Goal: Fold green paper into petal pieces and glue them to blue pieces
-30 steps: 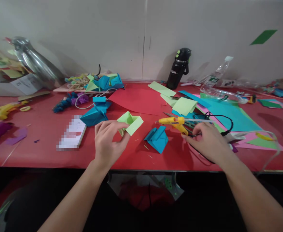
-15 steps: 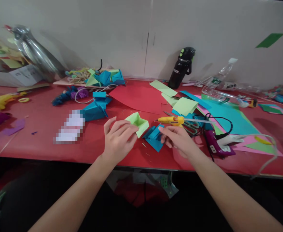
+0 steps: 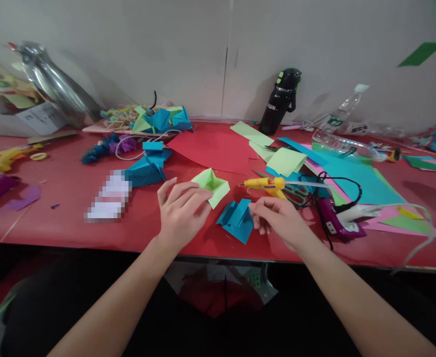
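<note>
A small light green folded paper box (image 3: 218,187) is pinched between the fingers and thumb of my left hand (image 3: 183,210), above the red table. To its right, my right hand (image 3: 275,218) has thumb and fingertips closed on the right edge of a blue folded paper piece (image 3: 237,223). The blue piece has raised folds along its upper side and a pointed lower corner. Just behind my right hand lies a yellow glue gun (image 3: 264,183), its glue stick pointing right. Scissors (image 3: 295,194) lie partly under it.
Red paper (image 3: 214,148) lies behind my hands, with another blue folded piece (image 3: 147,168) at the left. A black bottle (image 3: 277,106) stands at the back. A purple power strip (image 3: 337,223), cables and coloured sheets (image 3: 359,178) lie at the right.
The blue folded piece has moved slightly down and toward me with my right hand, and more of it shows. My left hand and the green box have barely moved.
</note>
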Action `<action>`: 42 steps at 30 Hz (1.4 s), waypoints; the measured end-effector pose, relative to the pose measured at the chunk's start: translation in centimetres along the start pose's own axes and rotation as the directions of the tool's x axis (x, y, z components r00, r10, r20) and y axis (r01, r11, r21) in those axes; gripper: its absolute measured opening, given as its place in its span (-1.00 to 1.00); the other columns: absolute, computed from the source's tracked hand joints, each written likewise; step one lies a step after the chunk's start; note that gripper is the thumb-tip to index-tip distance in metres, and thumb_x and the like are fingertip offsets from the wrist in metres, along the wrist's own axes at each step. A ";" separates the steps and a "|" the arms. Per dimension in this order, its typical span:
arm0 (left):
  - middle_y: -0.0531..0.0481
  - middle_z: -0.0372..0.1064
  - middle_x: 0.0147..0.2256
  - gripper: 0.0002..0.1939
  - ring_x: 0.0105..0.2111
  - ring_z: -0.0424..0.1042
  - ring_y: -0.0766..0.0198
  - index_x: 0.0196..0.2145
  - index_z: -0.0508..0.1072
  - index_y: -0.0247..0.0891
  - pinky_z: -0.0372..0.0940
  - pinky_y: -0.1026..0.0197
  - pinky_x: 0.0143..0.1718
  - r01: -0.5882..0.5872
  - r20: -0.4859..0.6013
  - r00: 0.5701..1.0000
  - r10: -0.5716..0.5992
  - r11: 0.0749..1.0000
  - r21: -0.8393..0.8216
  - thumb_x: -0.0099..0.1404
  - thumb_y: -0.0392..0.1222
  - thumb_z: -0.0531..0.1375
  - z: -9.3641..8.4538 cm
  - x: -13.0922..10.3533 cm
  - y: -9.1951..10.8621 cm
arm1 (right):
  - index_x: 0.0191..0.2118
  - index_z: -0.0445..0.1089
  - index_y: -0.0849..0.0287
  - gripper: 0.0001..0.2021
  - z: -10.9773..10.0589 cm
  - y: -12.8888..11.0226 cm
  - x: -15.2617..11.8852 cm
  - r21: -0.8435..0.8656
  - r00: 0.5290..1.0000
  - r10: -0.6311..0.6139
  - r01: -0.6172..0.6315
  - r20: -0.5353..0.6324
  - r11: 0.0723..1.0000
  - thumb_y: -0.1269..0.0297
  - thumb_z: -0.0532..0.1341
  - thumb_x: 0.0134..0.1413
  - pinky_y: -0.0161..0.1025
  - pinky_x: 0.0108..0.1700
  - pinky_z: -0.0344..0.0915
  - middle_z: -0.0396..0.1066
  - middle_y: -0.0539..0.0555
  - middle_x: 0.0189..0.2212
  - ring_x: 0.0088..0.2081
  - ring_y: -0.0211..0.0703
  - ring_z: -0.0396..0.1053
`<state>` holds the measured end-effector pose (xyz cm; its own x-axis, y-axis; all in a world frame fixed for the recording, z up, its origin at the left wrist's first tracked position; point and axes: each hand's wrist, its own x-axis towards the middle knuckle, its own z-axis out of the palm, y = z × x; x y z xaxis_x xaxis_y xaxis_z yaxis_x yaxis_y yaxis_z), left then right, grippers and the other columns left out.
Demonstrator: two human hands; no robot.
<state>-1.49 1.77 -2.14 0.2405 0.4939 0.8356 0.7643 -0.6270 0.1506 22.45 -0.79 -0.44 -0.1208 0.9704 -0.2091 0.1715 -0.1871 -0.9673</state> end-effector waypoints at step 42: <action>0.11 0.62 -0.23 -0.81 -0.09 0.51 0.13 -0.30 0.51 -0.11 0.11 -0.07 0.18 0.071 0.113 0.992 -0.063 0.995 -0.071 0.27 -0.41 0.24 0.2 -0.3 -0.6 | 0.15 0.34 0.01 -0.61 -5.0 2.3 -1.9 -0.414 0.986 -0.027 0.093 0.162 0.906 0.34 0.06 0.24 -0.13 -0.22 0.42 0.52 0.08 -0.15 -0.29 -0.12 0.49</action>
<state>-1.91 2.07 -2.61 0.2581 0.5974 0.7593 0.7354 -0.6311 0.2466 27.99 -2.29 -1.51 -0.2820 0.9376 -0.2036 0.5490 -0.0164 -0.8357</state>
